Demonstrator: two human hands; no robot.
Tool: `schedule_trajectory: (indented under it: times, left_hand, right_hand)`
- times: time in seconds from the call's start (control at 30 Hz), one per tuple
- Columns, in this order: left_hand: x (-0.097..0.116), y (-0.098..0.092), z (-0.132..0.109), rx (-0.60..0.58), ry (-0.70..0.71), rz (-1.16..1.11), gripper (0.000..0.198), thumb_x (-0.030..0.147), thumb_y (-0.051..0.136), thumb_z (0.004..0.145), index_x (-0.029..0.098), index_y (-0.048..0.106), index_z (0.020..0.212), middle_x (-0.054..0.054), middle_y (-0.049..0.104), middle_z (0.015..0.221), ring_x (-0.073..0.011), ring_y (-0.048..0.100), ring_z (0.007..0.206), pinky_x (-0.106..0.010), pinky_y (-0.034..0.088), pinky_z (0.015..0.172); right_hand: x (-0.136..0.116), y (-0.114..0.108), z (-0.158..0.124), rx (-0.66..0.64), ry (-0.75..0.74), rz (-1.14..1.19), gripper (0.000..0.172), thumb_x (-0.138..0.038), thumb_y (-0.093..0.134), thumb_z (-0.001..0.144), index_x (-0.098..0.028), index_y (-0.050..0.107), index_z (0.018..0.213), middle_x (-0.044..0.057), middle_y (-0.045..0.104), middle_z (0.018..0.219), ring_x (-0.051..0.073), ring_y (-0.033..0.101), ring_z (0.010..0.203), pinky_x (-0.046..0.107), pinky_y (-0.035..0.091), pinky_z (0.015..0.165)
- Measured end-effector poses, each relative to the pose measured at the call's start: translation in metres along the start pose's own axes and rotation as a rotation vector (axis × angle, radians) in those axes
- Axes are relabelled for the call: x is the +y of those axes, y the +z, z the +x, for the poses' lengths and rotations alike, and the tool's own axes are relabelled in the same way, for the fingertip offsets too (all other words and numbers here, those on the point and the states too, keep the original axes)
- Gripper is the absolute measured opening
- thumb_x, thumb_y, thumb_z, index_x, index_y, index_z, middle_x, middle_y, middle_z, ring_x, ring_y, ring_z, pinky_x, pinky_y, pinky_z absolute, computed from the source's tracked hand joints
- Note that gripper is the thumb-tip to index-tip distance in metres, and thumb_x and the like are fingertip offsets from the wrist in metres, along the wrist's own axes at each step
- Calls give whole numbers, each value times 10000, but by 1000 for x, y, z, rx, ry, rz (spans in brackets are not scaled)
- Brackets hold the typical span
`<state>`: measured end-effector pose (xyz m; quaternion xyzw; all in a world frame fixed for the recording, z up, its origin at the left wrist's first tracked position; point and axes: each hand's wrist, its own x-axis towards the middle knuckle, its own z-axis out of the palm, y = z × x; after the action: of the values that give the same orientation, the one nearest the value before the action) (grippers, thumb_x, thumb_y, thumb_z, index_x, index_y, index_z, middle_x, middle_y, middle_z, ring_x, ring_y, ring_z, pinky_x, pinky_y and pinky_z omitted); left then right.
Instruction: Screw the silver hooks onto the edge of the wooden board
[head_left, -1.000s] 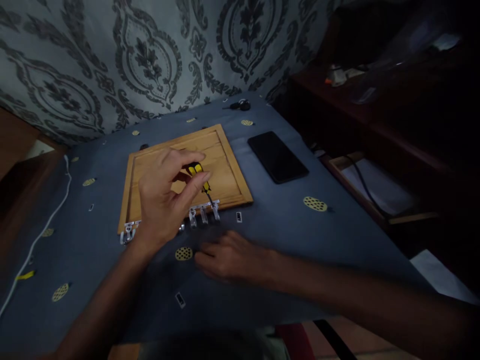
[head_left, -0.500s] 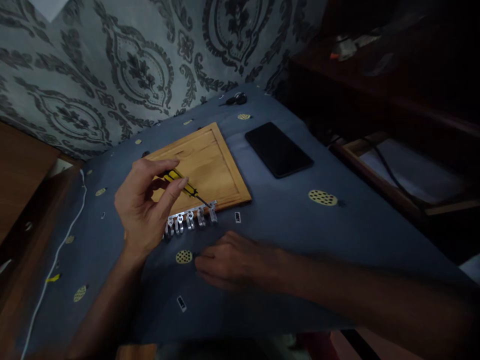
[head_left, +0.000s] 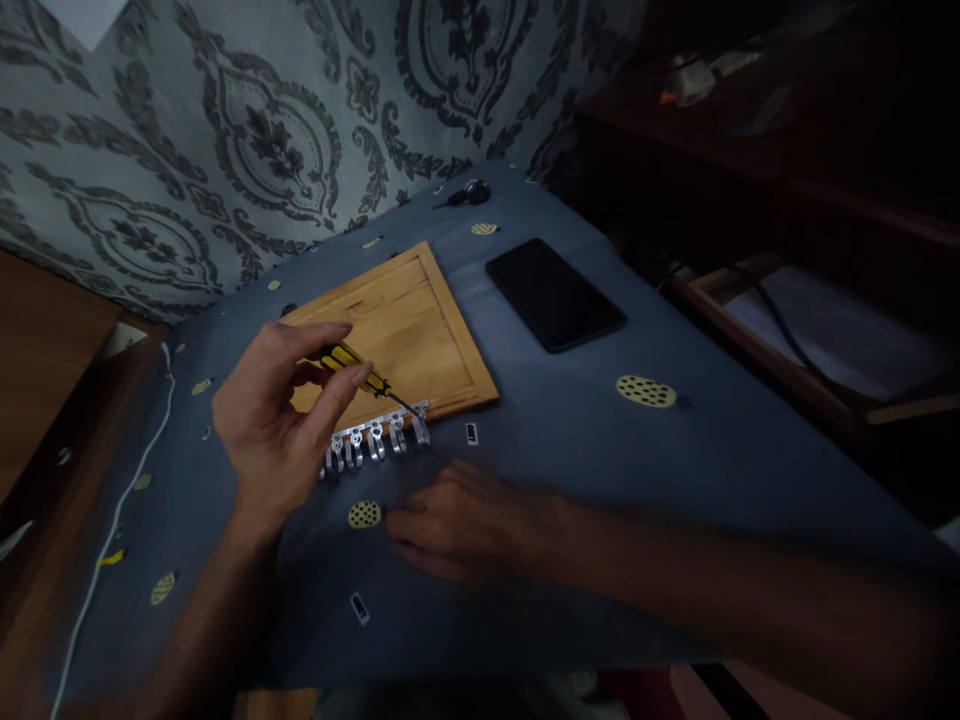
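Note:
My left hand (head_left: 281, 415) is closed around the yellow and black handle of a screwdriver (head_left: 352, 368), held between thumb and fingers. The screwdriver slants down to the right, its tip at the right end of a silver metal hook rail (head_left: 376, 437). Several curved hooks hang from this rail along the near edge of a framed wooden board (head_left: 405, 330), which lies flat on the cloth. My right hand (head_left: 457, 520) lies on the cloth just below the rail, its fingers curled in. Whatever may be inside those fingers is hidden.
Right of the board lies a black phone or tablet (head_left: 555, 294). A small dark object (head_left: 469, 192) sits at the far end of the blue patterned cloth (head_left: 555, 440). A white cord (head_left: 124, 490) runs down the left side. At right is an open drawer (head_left: 825, 340).
The view has shifted slightly. My left hand has moved a little left, with the screwdriver tip still at the rail's right end. My right hand has barely moved.

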<state>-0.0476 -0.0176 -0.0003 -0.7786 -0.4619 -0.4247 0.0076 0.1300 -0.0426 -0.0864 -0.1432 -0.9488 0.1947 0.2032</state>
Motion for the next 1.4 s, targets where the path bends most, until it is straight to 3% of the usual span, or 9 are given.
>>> schedule_trajectory:
  times: [0.23, 0.5, 0.7, 0.83, 1.0, 1.17, 1.3, 1.4]
  left_hand:
    - [1, -5, 4, -65, -30, -78, 274, 244, 705, 963, 375, 720, 1204, 23, 731, 1078, -158, 695, 881, -328, 620, 730]
    - [1, 3, 5, 78, 0, -74, 228, 246, 810, 872, 360, 786, 1068, 22, 732, 928, -146, 669, 790, -285, 577, 641]
    - [1, -3, 8, 37, -87, -172, 258, 283, 848, 836, 319, 774, 1080, 18, 761, 969, -160, 738, 837, -296, 634, 740]
    - [2, -3, 8, 40, -85, -140, 196, 282, 847, 837, 300, 777, 1019, 23, 757, 905, -145, 712, 785, -289, 607, 728]
    - [3, 0, 6, 82, -98, -127, 200, 294, 889, 786, 305, 770, 947, 42, 714, 811, -130, 659, 718, -274, 564, 666]
    - [1, -3, 6, 61, -101, -141, 218, 235, 863, 817, 300, 799, 1015, 29, 755, 895, -114, 668, 756, -243, 565, 694]
    - [2, -4, 8, 8, -85, -234, 256, 166, 825, 847, 262, 808, 1084, 5, 784, 946, -114, 731, 853, -204, 598, 788]
    - [3, -2, 10, 13, -108, -306, 258, 130, 827, 824, 230, 805, 1061, -6, 779, 918, -130, 765, 856, -211, 630, 820]
  right_hand:
    - [0, 1, -1, 8, 8, 4, 105, -260, 616, 998, -199, 675, 936, -6, 753, 750, 119, 544, 508, 325, 181, 491]
    - [-1, -5, 2, -85, 22, 2, 138, -286, 564, 1033, -200, 671, 1015, 16, 762, 801, 150, 623, 584, 329, 196, 505]
    - [0, -6, 2, -67, 38, 20, 164, -288, 562, 1036, -198, 699, 1031, 10, 754, 788, 152, 589, 584, 317, 214, 517]
    - [2, -5, 2, -37, 37, 46, 184, -296, 570, 1031, -189, 719, 1034, 12, 743, 770, 140, 563, 570, 296, 279, 528]
    - [2, -5, 3, -31, 42, 43, 161, -281, 593, 1013, -194, 728, 1018, 4, 732, 734, 147, 591, 582, 303, 262, 512]
    - [1, -6, 3, -48, 65, 49, 188, -303, 584, 1024, -192, 731, 987, 15, 749, 765, 143, 601, 585, 293, 268, 524]
    - [-1, -8, 3, -37, 127, 89, 204, -300, 589, 1021, -185, 730, 929, 28, 759, 790, 143, 609, 601, 290, 291, 542]
    - [-3, -10, 3, 4, 267, 68, 165, -264, 592, 1013, -186, 730, 965, 36, 777, 864, 147, 633, 649, 290, 302, 565]
